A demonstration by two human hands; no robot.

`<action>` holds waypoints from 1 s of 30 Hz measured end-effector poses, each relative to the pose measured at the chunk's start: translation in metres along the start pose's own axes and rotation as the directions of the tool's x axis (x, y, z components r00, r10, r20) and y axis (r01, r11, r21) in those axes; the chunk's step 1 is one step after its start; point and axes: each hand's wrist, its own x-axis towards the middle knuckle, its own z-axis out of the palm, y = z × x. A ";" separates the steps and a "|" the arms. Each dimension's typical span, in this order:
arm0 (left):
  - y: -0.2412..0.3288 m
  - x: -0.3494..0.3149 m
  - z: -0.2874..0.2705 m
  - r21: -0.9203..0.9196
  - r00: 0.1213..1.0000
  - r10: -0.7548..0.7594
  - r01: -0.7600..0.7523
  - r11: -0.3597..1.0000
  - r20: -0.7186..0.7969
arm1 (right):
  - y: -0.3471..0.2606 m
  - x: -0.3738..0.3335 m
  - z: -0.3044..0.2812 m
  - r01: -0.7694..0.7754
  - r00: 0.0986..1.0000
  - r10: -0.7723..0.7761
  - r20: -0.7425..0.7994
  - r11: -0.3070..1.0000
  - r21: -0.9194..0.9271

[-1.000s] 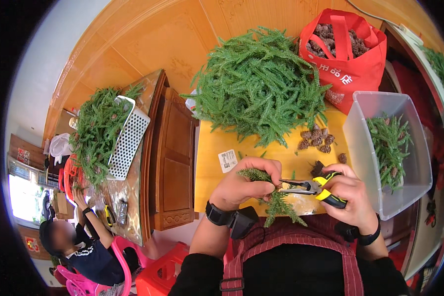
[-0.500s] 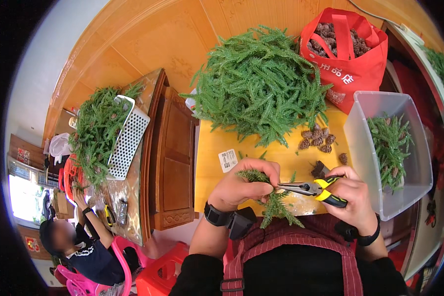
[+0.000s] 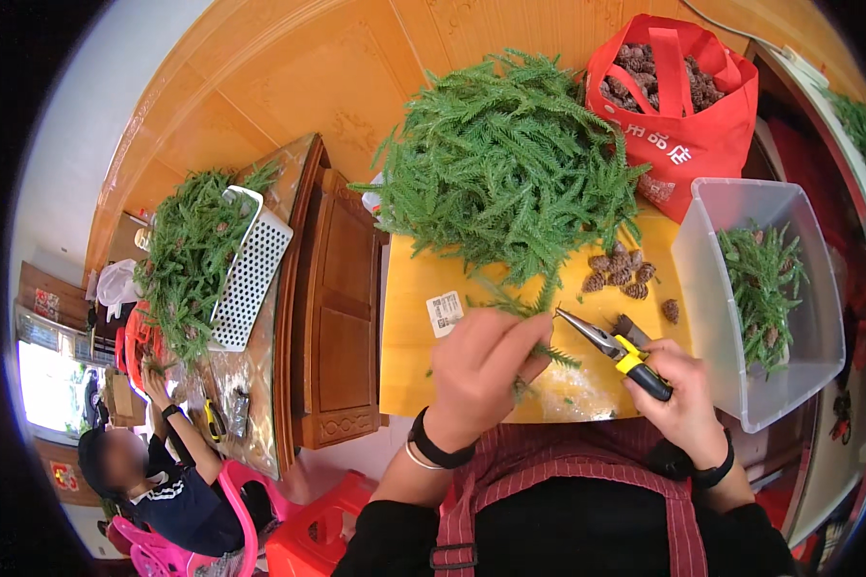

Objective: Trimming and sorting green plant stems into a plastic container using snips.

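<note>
Head view: left hand [image 3: 486, 370] fingers pinched on one green sprig [image 3: 539, 354], just below the big greenery heap [image 3: 505, 173]; right hand [image 3: 683, 404] wrapped around one yellow-handled pliers [image 3: 611, 348]; roughly seven pinecones [image 3: 621, 269] beside heap; one clear bin [image 3: 731, 346] right of it.

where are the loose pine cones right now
In the head view the loose pine cones lie on the yellow table, right of centre, just below the big heap of green sprigs and left of the clear plastic bin, above the pliers.
</note>
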 end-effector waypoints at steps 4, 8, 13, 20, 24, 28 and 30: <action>-0.003 -0.003 0.001 0.087 0.998 0.066 -0.065 0.994 -0.011 | -0.005 -0.003 -0.003 -0.169 0.972 0.164 0.169 0.985 0.015; 0.002 0.002 -0.004 -0.208 0.967 -0.241 0.252 0.945 0.078 | 0.002 -0.002 -0.004 -0.085 0.984 0.068 0.165 0.992 0.097; -0.005 0.006 -0.010 -0.617 0.803 -0.436 0.593 0.517 0.406 | -0.001 0.004 -0.008 0.086 0.979 -0.094 0.183 0.995 0.055; -0.012 0.004 -0.012 -0.679 0.700 -0.346 0.705 0.202 0.624 | -0.002 0.006 -0.008 0.194 0.972 -0.189 0.137 0.981 -0.028; -0.014 0.003 -0.011 -0.669 0.649 -0.314 0.741 0.054 0.693 | -0.001 0.007 -0.009 0.253 0.963 -0.242 0.116 0.963 -0.091; -0.017 0.001 -0.009 -0.673 0.648 -0.292 0.739 0.017 0.704 | 0.000 0.007 -0.007 0.263 0.964 -0.255 0.082 0.957 -0.124; -0.017 0.001 -0.009 -0.685 0.663 -0.291 0.728 0.033 0.690 | 0.001 0.006 -0.005 0.252 0.967 -0.247 0.057 0.959 -0.128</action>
